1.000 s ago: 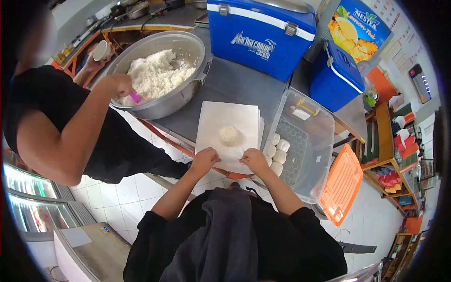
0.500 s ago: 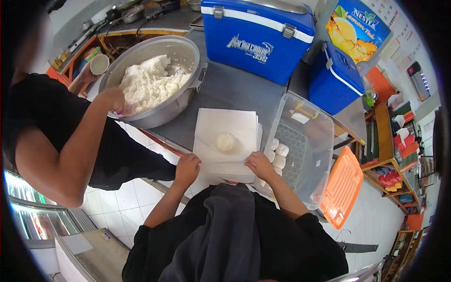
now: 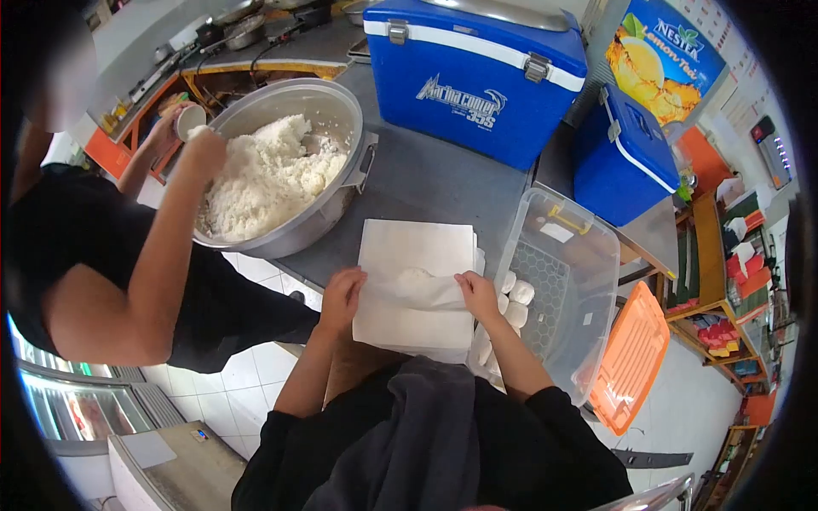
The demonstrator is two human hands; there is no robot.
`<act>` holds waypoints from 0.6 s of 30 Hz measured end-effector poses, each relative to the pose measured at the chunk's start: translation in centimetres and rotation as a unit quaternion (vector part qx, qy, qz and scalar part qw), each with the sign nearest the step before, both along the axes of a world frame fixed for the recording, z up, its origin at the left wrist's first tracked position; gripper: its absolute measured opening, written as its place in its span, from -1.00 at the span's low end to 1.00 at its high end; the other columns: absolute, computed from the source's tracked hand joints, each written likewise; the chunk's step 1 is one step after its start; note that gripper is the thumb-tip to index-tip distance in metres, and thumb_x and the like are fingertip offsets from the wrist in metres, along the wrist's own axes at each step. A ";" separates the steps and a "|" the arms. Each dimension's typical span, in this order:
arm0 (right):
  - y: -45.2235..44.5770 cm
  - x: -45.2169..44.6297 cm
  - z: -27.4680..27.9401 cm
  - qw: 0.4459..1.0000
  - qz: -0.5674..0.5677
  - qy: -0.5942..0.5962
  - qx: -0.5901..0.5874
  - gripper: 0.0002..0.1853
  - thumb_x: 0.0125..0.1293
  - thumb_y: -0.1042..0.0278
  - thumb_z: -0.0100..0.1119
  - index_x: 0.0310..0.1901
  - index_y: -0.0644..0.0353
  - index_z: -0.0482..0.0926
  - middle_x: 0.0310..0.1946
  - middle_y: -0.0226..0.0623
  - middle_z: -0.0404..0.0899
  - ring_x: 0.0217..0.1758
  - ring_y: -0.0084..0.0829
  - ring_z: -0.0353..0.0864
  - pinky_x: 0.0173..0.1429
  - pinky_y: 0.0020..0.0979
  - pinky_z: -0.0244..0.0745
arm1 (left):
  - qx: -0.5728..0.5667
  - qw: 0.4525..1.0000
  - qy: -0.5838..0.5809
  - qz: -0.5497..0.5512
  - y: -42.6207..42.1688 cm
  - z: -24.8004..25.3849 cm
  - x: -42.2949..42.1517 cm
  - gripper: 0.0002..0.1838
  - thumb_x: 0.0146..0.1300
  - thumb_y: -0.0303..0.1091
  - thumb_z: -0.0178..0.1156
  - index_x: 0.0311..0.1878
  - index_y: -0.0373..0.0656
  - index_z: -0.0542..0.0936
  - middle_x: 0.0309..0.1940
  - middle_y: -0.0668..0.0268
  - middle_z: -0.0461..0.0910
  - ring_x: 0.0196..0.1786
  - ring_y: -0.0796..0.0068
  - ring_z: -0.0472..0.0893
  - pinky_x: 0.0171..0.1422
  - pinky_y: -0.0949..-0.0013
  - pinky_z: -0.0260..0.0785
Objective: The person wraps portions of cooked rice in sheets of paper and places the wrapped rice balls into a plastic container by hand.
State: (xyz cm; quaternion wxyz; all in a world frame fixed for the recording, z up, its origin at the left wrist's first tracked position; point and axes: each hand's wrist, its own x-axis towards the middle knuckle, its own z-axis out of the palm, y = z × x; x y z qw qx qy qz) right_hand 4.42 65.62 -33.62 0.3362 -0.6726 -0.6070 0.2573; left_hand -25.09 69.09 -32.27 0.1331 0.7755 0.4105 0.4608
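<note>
A stack of white paper sheets (image 3: 413, 328) lies at the table's front edge. The top sheet's near edge is lifted and folded over a mound of rice (image 3: 415, 276), which is now mostly covered. My left hand (image 3: 342, 296) pinches the sheet's left corner, and my right hand (image 3: 477, 295) pinches the right one. Right of the stack, several white wrapped bundles (image 3: 516, 313) sit inside a clear plastic bin (image 3: 595, 298), close beside my right hand.
A large metal pot (image 3: 354, 119) of rice stands at the left, where a co-worker (image 3: 111, 289) holds a cup (image 3: 189, 123). Two blue coolers (image 3: 477, 102) stand behind. An orange lid (image 3: 630, 358) leans right of the bin.
Both my hands have raised the paper's near edge and brought it forward over the rice mound. The co-worker's hand has come up from the pot to the cup.
</note>
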 end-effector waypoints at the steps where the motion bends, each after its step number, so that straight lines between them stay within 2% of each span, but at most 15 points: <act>1: -0.5 0.0 0.7 1.000 -0.006 0.012 -0.002 -0.74 0.28 0.19 0.06 -0.39 0.23 0.54 -0.58 -0.04 0.48 -0.48 -0.06 0.48 -0.34 -0.24 0.36 | -0.004 1.000 0.001 -0.005 -0.6 -0.4 -0.1 -0.89 0.15 -0.50 0.09 -0.26 -0.20 0.57 -0.27 0.13 0.58 -0.26 0.09 0.58 -0.13 0.22 0.41; 4: -2.1 0.4 0.2 1.000 -0.008 0.016 0.025 -0.77 0.26 0.21 0.08 -0.39 0.22 0.53 -0.60 -0.08 0.47 -0.49 -0.07 0.48 -0.34 -0.22 0.36 | 0.006 0.998 0.056 -0.035 -2.7 -2.2 -0.4 -0.87 0.16 -0.52 0.05 -0.22 -0.16 0.51 -0.30 0.14 0.57 -0.25 0.05 0.56 -0.15 0.16 0.40; 6: -2.4 0.6 -0.3 0.999 0.000 0.010 0.051 -0.78 0.26 0.23 0.09 -0.39 0.21 0.53 -0.61 -0.09 0.47 -0.49 -0.07 0.48 -0.34 -0.21 0.36 | -0.130 0.990 0.054 0.004 -4.0 -3.3 -0.6 -0.85 0.17 -0.53 0.01 -0.19 -0.14 0.47 -0.34 0.14 0.56 -0.24 0.02 0.55 -0.16 0.13 0.39; 8: -2.3 0.6 -0.7 0.956 0.063 -0.025 0.287 -0.80 0.29 0.33 0.04 -0.40 0.28 0.49 -0.74 -0.19 0.34 -0.71 -0.35 0.30 -0.54 -0.37 0.20 | -0.126 0.991 0.041 0.020 -3.8 -4.7 -0.5 -0.85 0.19 -0.54 -0.01 -0.17 -0.16 0.45 -0.37 0.13 0.55 -0.27 0.03 0.55 -0.20 0.16 0.39; 9: -2.3 0.5 -0.6 0.956 0.062 -0.025 0.286 -0.80 0.29 0.33 0.04 -0.40 0.28 0.49 -0.74 -0.19 0.34 -0.71 -0.35 0.30 -0.54 -0.37 0.20 | -0.129 0.990 0.001 0.055 -3.6 -4.9 -0.1 -0.86 0.21 -0.51 -0.02 -0.17 -0.18 0.45 -0.38 0.11 0.54 -0.30 0.03 0.55 -0.23 0.18 0.39; 11: -2.7 0.4 -0.3 0.994 0.009 0.036 0.107 -0.78 0.26 0.25 0.06 -0.41 0.23 0.50 -0.59 -0.10 0.50 -0.46 -0.05 0.50 -0.33 -0.17 0.38 | -0.133 0.986 -0.040 0.088 -3.3 -5.3 0.5 -0.87 0.23 -0.49 -0.02 -0.17 -0.19 0.45 -0.39 0.09 0.54 -0.34 0.03 0.55 -0.25 0.20 0.39; 12: -2.5 0.3 0.1 0.994 0.008 0.035 0.106 -0.78 0.26 0.25 0.06 -0.41 0.23 0.50 -0.59 -0.10 0.50 -0.46 -0.05 0.50 -0.33 -0.17 0.38 | -0.146 0.982 -0.041 0.109 -3.1 -4.8 0.8 -0.86 0.24 -0.48 -0.02 -0.15 -0.20 0.45 -0.40 0.08 0.54 -0.34 0.04 0.56 -0.25 0.21 0.39; 14: -1.9 -0.3 0.7 0.999 -0.041 0.020 -0.006 -0.76 0.28 0.23 0.03 -0.42 0.24 0.48 -0.56 -0.09 0.52 -0.44 -0.03 0.52 -0.33 -0.13 0.37 | -0.159 0.978 -0.041 0.131 -2.3 -3.9 1.4 -0.85 0.26 -0.46 -0.03 -0.13 -0.21 0.45 -0.41 0.06 0.54 -0.34 0.04 0.56 -0.25 0.22 0.38; 15: -1.6 -0.5 0.4 0.999 -0.041 0.021 -0.007 -0.76 0.28 0.23 0.03 -0.42 0.24 0.48 -0.56 -0.09 0.52 -0.44 -0.03 0.52 -0.33 -0.13 0.37 | -0.179 0.974 -0.027 0.135 -1.8 -3.4 1.7 -0.84 0.27 -0.44 -0.03 -0.11 -0.21 0.44 -0.44 0.05 0.53 -0.37 0.04 0.55 -0.27 0.21 0.38; 17: -1.1 -0.9 -0.5 0.982 -0.018 -0.180 -0.049 -0.72 0.29 0.18 0.01 -0.42 0.24 0.46 -0.54 -0.04 0.52 -0.42 -0.02 0.52 -0.32 -0.11 0.38 | -0.201 0.969 -0.013 0.141 -0.6 -2.6 1.9 -0.82 0.28 -0.42 -0.03 -0.09 -0.21 0.44 -0.47 0.03 0.52 -0.39 0.04 0.54 -0.29 0.20 0.38; 18: -1.1 -1.1 -0.7 0.982 -0.016 -0.181 -0.053 -0.72 0.29 0.18 0.01 -0.42 0.24 0.46 -0.54 -0.04 0.52 -0.42 -0.02 0.52 -0.32 -0.11 0.38 | -0.252 0.958 0.026 0.132 -0.1 -2.4 1.9 -0.81 0.27 -0.43 -0.03 -0.08 -0.21 0.44 -0.43 0.03 0.52 -0.35 0.04 0.54 -0.27 0.20 0.37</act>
